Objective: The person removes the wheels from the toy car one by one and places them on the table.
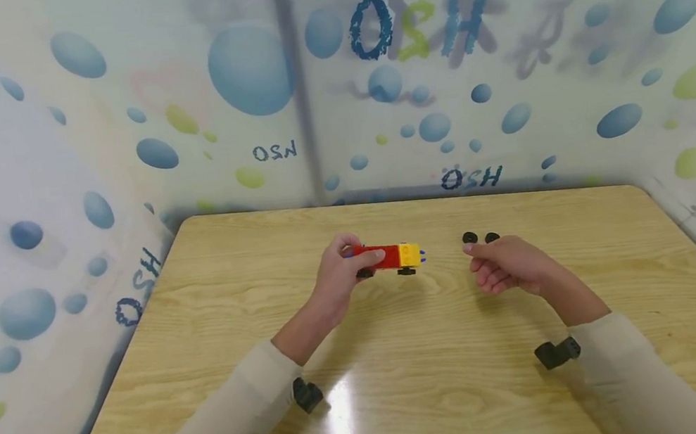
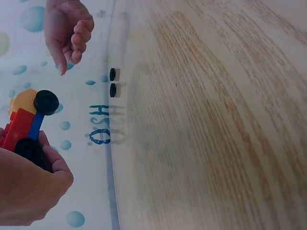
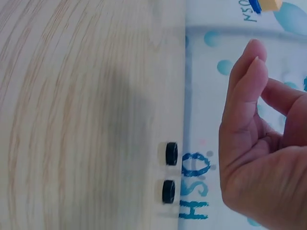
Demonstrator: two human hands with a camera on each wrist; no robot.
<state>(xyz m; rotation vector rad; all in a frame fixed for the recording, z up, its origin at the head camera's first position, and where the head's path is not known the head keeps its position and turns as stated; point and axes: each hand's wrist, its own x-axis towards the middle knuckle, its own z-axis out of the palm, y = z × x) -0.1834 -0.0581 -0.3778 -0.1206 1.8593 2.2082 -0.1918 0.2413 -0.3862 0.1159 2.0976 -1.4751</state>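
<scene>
My left hand (image 1: 336, 273) grips the rear of a toy truck (image 1: 389, 258), thumb over its red bed. The truck has a yellow cab (image 1: 408, 254) at the right end, a blue chassis (image 2: 36, 125) and black wheels (image 2: 46, 102) on the side facing the left wrist camera. It is held above the table. To the right, my right hand (image 1: 511, 265) hovers with loosely curled fingers; nothing shows between them in the right wrist view. Just beyond it, two loose black wheels (image 3: 171, 154) stand on the tabletop, untouched.
The wood-grain table (image 1: 240, 398) ends at a back edge close behind the loose wheels. Pale walls (image 1: 179, 65) with blue and green spots and lettering enclose the back and sides. A small black camera mount (image 1: 556, 353) sits at the right wrist.
</scene>
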